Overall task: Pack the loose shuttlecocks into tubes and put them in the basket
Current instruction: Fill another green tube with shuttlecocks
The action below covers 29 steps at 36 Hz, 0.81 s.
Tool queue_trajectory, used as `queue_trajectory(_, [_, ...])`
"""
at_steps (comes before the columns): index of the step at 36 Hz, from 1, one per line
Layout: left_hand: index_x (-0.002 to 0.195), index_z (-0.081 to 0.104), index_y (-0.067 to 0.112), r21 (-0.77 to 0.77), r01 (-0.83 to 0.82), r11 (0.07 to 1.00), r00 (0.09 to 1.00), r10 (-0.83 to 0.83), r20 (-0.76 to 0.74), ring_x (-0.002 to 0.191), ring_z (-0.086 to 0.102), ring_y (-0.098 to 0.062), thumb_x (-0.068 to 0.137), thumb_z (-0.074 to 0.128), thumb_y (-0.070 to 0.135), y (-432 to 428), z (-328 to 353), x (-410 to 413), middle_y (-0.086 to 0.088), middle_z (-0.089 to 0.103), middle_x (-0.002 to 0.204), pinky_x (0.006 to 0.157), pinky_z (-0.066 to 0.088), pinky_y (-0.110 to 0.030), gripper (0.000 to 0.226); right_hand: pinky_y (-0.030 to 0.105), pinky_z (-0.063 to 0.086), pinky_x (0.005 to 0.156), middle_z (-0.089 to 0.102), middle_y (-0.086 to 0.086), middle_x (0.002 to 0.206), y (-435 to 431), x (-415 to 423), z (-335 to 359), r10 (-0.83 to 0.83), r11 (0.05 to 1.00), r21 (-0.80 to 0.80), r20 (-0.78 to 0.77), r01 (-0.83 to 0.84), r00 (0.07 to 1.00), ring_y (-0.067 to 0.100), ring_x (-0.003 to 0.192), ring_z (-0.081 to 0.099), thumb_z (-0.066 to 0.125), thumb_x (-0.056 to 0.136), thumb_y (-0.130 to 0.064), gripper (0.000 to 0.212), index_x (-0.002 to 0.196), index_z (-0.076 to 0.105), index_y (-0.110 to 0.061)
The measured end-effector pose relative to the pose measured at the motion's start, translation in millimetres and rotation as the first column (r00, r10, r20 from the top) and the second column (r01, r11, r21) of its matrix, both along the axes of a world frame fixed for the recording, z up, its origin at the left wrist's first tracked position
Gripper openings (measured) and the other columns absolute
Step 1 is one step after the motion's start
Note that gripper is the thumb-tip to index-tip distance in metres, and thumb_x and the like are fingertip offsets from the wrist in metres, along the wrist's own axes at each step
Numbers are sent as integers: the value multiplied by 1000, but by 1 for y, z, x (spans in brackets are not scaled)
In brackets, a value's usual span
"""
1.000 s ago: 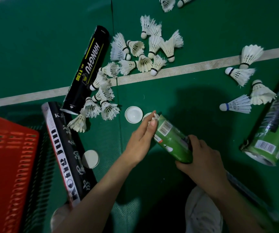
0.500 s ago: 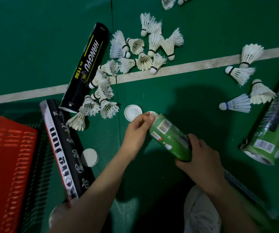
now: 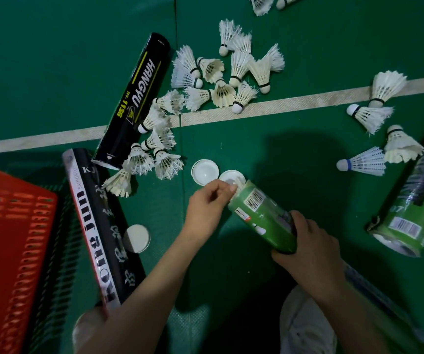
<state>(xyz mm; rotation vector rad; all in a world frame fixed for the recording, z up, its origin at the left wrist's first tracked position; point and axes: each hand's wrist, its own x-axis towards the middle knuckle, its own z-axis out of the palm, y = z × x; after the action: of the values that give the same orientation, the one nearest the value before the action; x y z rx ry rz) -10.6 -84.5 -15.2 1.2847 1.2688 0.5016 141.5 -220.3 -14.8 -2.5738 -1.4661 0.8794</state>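
Shuttlecocks (image 3: 223, 94), where are they?

Loose on the green floor (image 3: 52, 60). White feather ones with black bands, most heaped along the white line (image 3: 308, 102) right beside the black HANGYU tube (image 3: 134, 98). A few more lie off right, near the second green tube (image 3: 415, 208). One of those is the blue-banded shuttlecock (image 3: 364, 162).

Any in a tube?

One. The inserted shuttlecock (image 3: 239, 186) sits in the mouth of the held green tube (image 3: 259, 215), with only its white skirt poking out. The tube is tilted off the floor, mouth away and to the left, barcode label up.

Left hand?

The left hand (image 3: 205, 203) is at the tube mouth, fingers curled, tips pinched on that white skirt.

Right?

The right hand (image 3: 308, 251) is wrapped round the tube's middle and clamped on it, thumb on top.

Lids?

A white lid (image 3: 205, 171) lies on the floor just past the tube mouth. A second lid (image 3: 231, 176) is right next to it, partly behind the fingers. A third lid (image 3: 137, 238) lies against the black Kong Jun tube (image 3: 98, 226).

Basket?

The red basket (image 3: 9, 251) is bottom left, with the Kong Jun tube lying just beside it. Can't tell what's inside.
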Motion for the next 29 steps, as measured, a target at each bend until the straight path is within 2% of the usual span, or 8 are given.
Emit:
queue_trajectory(6, [76, 51, 13, 104, -324, 940, 946, 324, 9, 68, 53, -8, 99, 45, 24, 17, 9, 2, -1, 59, 77, 64, 46, -17, 27, 37, 35, 91, 53, 4, 121, -1, 0, 1, -7, 1000, -10, 2, 7, 1000, 27, 112, 52, 71, 69, -46, 87, 142, 31, -23])
queue_trajectory(8, [73, 47, 17, 151, -331, 932, 940, 339, -35, 66, 48, -11, 99, 44, 27, 25, 9, -5, 2, 54, 71, 63, 43, -23, 28, 37, 35, 94, 52, 3, 124, -1, 0, 1, -6, 1000, -20, -3, 6, 1000, 26, 114, 51, 70, 70, -47, 88, 143, 28, -23])
queue_trajectory(13, [76, 47, 13, 264, -118, 957, 916, 207, -344, 59, 43, -9, 97, 49, 26, 23, -8, -29, 3, 50, 66, 54, 35, -21, 24, 38, 37, 93, 53, 4, 123, -1, 1, 1, -14, 1000, -12, 3, 14, 1000, 28, 112, 52, 71, 69, -50, 88, 142, 30, -23])
queue_trajectory(16, [102, 53, 8, 224, 22, 974, 858, 96, -504, 95, 53, -21, 93, 55, 16, 16, -26, -40, -8, 57, 102, 82, 47, -33, 12, 39, 37, 91, 55, 7, 120, 0, 0, 0, -22, 1000, -8, 11, 22, 1000, 31, 109, 53, 73, 67, -47, 88, 141, 34, -21])
queue_trajectory(19, [123, 49, 2, 341, 166, 925, 804, 73, -591, 119, 39, -29, 82, 57, -3, 12, -27, -38, -16, 45, 127, 105, 33, -34, 42, 40, 38, 90, 56, 8, 118, 0, 1, -1, -26, 1000, -6, 19, 26, 999, 32, 108, 54, 74, 66, -46, 87, 140, 36, -20])
queue_trajectory(24, [115, 59, -1, 398, 501, 768, 637, -16, -771, 119, 45, -43, 42, 72, -14, 10, -24, -22, -26, 49, 127, 104, 38, -49, 75, 41, 39, 91, 56, 9, 119, 1, 2, 0, -33, 999, -6, 25, 33, 999, 32, 108, 53, 74, 67, -46, 87, 140, 35, -19])
queue_trajectory(27, [111, 61, -4, 426, 580, 694, 619, -35, -785, 113, 52, -45, 52, 65, -14, 14, -31, -10, -28, 55, 120, 104, 38, -54, 60, 41, 39, 91, 55, 10, 121, 3, 3, -1, -41, 999, -5, 18, 41, 999, 33, 108, 53, 74, 67, -46, 88, 141, 34, -19])
queue_trajectory(29, [127, 53, 1, 372, 624, 687, 607, -127, -784, 123, 47, -36, 72, 61, -1, 20, -31, -2, -19, 51, 131, 114, 19, -46, 55, 40, 38, 92, 53, 9, 124, 3, 5, -1, -38, 999, -27, 11, 38, 999, 33, 110, 52, 73, 68, -47, 89, 142, 32, -20])
